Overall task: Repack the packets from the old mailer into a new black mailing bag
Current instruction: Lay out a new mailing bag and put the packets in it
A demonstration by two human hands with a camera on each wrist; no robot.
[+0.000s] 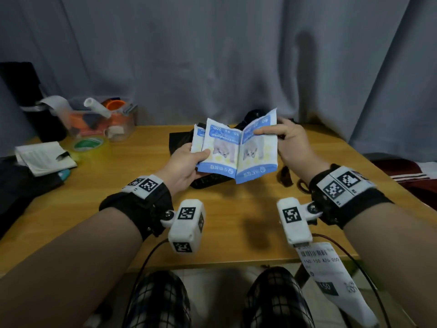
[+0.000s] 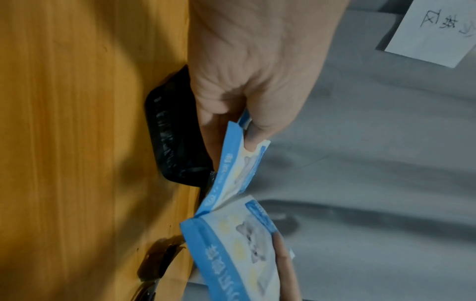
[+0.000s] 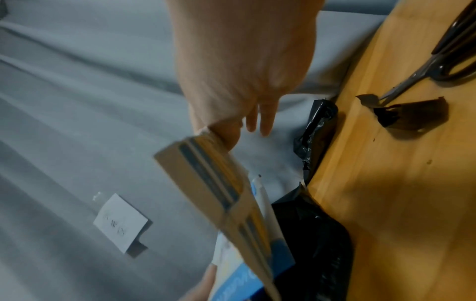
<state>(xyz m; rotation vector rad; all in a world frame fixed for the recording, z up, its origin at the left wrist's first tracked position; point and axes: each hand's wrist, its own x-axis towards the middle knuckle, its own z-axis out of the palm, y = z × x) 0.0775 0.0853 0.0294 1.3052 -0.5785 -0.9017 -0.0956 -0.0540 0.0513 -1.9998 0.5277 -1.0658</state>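
Observation:
Several blue-and-white packets (image 1: 222, 150) with a cat picture are fanned out above the table. My left hand (image 1: 196, 157) grips the left ones by their lower edge. My right hand (image 1: 272, 133) pinches the rightmost packet (image 1: 257, 150), thumb on its front. Beneath them a black mailing bag (image 1: 179, 140) lies flat on the wooden table (image 1: 118, 197). The left wrist view shows my left hand (image 2: 244, 130) clamped on the packets (image 2: 237, 163) over the black bag (image 2: 175, 142). In the blurred right wrist view, my right hand (image 3: 231, 132) holds a packet (image 3: 206, 179). A white labelled mailer (image 1: 331, 275) hangs off the table's front right.
A clear box (image 1: 104, 119) of tape rolls, a green tape roll (image 1: 88, 144), a notebook (image 1: 45, 157) and a black bottle (image 1: 30, 102) sit at the left. Scissors (image 3: 438, 51) and a brown tape scrap (image 3: 412, 114) lie right of the bag. A grey curtain (image 1: 212, 55) hangs behind.

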